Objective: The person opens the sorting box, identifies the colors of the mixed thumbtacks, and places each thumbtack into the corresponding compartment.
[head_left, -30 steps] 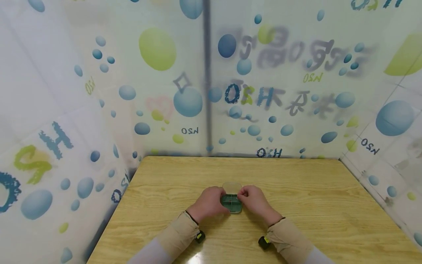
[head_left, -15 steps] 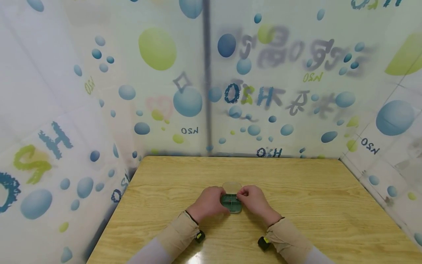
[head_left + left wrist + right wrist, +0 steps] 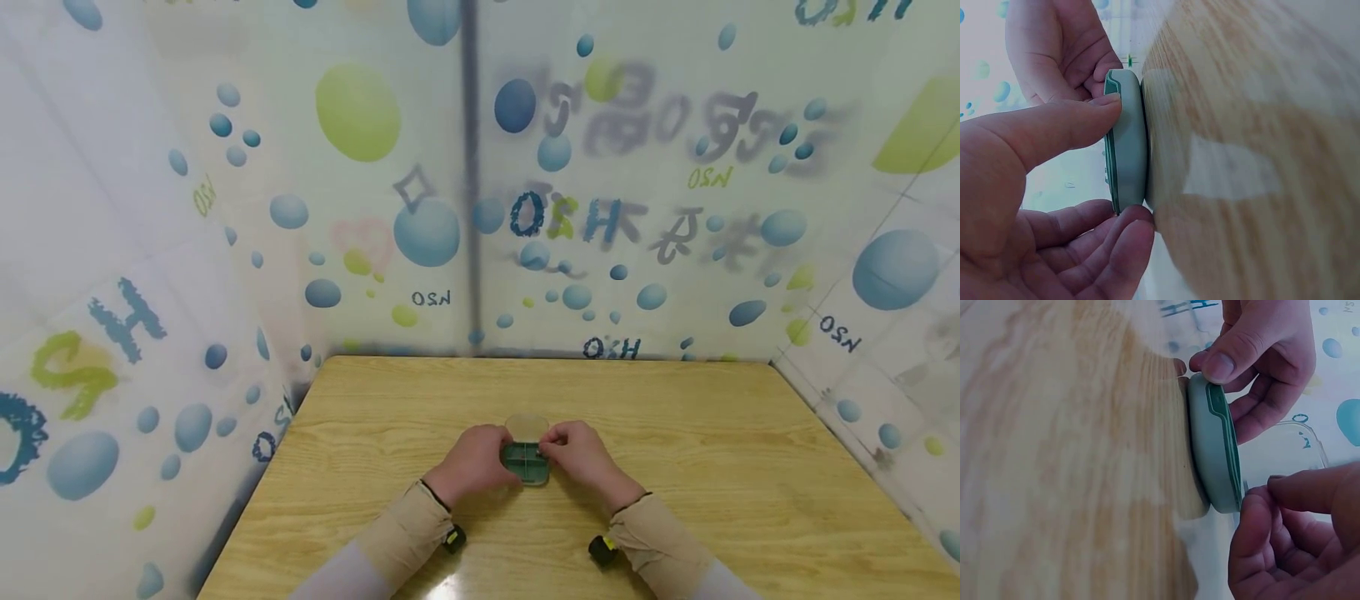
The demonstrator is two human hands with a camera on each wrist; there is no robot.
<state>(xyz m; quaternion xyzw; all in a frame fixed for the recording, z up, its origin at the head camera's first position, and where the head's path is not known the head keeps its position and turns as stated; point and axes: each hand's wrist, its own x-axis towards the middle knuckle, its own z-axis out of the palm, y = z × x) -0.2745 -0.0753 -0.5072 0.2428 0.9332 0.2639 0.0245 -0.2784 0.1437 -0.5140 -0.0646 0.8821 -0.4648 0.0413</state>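
Observation:
A small green pill box (image 3: 526,472) lies on the table, its inside split into compartments. Its clear lid (image 3: 527,427) is swung up on the far side. My left hand (image 3: 475,461) grips the box from the left, thumb on the near rim and fingers round the far edge; the left wrist view shows the thumb (image 3: 1094,115) against its pale green wall (image 3: 1130,144). At the far right compartment, my right hand (image 3: 581,458) has thumb and forefinger pinched together. A tiny speck shows at those fingertips, too small to name; the fingers mostly hide it.
The wood-grain table (image 3: 675,433) spreads around both hands. Behind it and at the sides hang pale printed curtains (image 3: 360,250) with blue and green dots. A dark wrist device with a yellow mark (image 3: 602,551) sits under the right cuff, another (image 3: 454,538) under the left.
Almost nothing has moved. The left hand keeps the box in the same place, and the right fingertips stay at the far right compartment, with only a very slight shift.

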